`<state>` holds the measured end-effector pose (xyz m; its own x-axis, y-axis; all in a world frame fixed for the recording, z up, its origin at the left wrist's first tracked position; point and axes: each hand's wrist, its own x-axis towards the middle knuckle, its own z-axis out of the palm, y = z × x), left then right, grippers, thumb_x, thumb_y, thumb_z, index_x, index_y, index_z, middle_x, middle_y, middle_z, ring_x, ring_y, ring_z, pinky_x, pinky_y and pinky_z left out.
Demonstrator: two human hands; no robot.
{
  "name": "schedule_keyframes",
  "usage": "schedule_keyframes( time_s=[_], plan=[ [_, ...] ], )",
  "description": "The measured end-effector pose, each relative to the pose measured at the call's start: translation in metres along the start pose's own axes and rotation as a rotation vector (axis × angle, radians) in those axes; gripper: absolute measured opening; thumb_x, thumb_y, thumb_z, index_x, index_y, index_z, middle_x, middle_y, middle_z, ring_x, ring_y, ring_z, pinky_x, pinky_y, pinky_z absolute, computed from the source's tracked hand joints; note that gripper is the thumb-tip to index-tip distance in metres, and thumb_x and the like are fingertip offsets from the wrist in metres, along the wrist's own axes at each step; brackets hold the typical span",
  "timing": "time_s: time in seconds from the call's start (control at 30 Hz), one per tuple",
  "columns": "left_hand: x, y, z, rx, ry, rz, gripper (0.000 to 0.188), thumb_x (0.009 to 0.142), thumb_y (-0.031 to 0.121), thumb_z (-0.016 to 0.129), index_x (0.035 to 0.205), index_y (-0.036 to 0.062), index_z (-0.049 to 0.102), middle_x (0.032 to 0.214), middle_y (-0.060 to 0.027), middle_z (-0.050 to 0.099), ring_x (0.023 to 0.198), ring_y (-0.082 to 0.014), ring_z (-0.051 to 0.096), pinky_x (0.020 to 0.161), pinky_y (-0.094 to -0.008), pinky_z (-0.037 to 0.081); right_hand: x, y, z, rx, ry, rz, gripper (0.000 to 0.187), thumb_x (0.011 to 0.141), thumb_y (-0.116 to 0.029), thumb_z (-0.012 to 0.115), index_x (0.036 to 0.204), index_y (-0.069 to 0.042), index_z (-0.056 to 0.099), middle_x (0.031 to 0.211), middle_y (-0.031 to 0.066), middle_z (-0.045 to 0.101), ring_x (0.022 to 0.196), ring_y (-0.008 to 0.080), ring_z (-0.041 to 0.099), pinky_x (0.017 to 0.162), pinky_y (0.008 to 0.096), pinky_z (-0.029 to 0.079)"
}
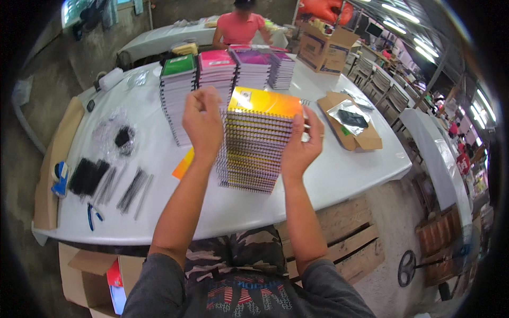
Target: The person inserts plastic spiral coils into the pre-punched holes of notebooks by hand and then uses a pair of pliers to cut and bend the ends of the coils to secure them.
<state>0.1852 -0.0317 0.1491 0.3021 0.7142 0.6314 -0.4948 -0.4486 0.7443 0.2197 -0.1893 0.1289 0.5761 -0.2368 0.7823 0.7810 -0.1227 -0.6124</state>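
Observation:
A tall stack of spiral notebooks (pixel 252 153) with yellow-orange covers stands in front of me, its coil bindings facing me. The top notebook (pixel 268 102) shows its glossy cover and a small white label. My right hand (pixel 303 142) is closed at the stack's right edge, thumb and fingers on the top notebook's near right corner. To the left of the stack, my left hand (pixel 203 117) is raised with curled, slightly blurred fingers; whether they hold anything is hidden. Under my left forearm an orange-yellow cover (pixel 183 164) lies on the table.
Green (pixel 178 65), pink (pixel 217 60) and purple notebook stacks (pixel 252 59) stand behind. Black coils (pixel 88 177), blue-handled pliers (pixel 93 215) and a blue tape dispenser (pixel 60 180) lie left. An open cardboard box (pixel 365 139) sits right. A person (pixel 241 27) sits across the table.

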Motion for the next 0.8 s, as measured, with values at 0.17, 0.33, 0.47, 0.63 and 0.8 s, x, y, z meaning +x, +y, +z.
schedule_keyframes(
  time_s=[0.17,0.33,0.47,0.63,0.8],
  plan=[
    [0.014,-0.075,-0.074,0.467,-0.166,0.033,0.027,0.087,0.025,0.055,0.095,-0.0003,0.058,0.082,-0.0101,0.062,0.078,-0.0218,0.058,0.071,-0.0326,0.045,-0.016,0.0,-0.048,0.033,0.095,0.004,0.03,0.091,-0.016,0.046,0.115,0.001,0.052,0.114,0.0107,0.055,0.102,0.02,0.049,0.086,0.0314,0.037],
    [-0.033,-0.121,-0.116,1.125,-1.023,-0.191,0.036,0.085,0.025,0.052,0.112,0.0022,0.055,0.117,-0.0158,0.054,0.109,-0.0314,0.05,0.088,-0.0409,0.043,-0.093,-0.007,-0.054,0.051,-0.198,0.146,0.028,0.088,-0.014,0.049,0.11,0.002,0.055,0.106,0.012,0.058,0.103,0.0223,0.049,0.09,0.0323,0.036],
    [-0.036,-0.192,-0.142,0.91,-0.982,0.138,0.046,0.081,0.019,0.049,0.125,0.0046,0.047,0.134,-0.0116,0.041,0.122,-0.0294,0.04,0.098,-0.0394,0.037,-0.16,-0.026,-0.027,0.39,-0.668,0.587,0.024,0.089,-0.014,0.052,0.108,0.0,0.057,0.096,0.0075,0.061,0.089,0.0158,0.055,0.084,0.0286,0.042],
    [-0.028,-0.186,-0.114,0.853,-1.162,0.097,0.049,0.078,0.016,0.047,0.126,0.0044,0.044,0.133,-0.0144,0.041,0.124,-0.0317,0.036,0.104,-0.0388,0.029,-0.228,-0.032,-0.036,0.715,-1.34,1.306,0.029,0.091,-0.021,0.05,0.111,-0.001,0.056,0.098,0.0058,0.061,0.086,0.0116,0.056,0.08,0.0271,0.044],
    [-0.063,-0.127,-0.133,1.093,-1.141,-0.008,0.05,0.078,0.029,0.055,0.122,0.0061,0.049,0.122,-0.0097,0.049,0.114,-0.0276,0.043,0.092,-0.0381,0.039,-0.244,-0.037,-0.053,0.748,-1.149,1.821,0.042,0.093,-0.028,0.045,0.125,0.0,0.044,0.107,0.0151,0.06,0.094,0.0207,0.06,0.082,0.0339,0.049]
  ],
)
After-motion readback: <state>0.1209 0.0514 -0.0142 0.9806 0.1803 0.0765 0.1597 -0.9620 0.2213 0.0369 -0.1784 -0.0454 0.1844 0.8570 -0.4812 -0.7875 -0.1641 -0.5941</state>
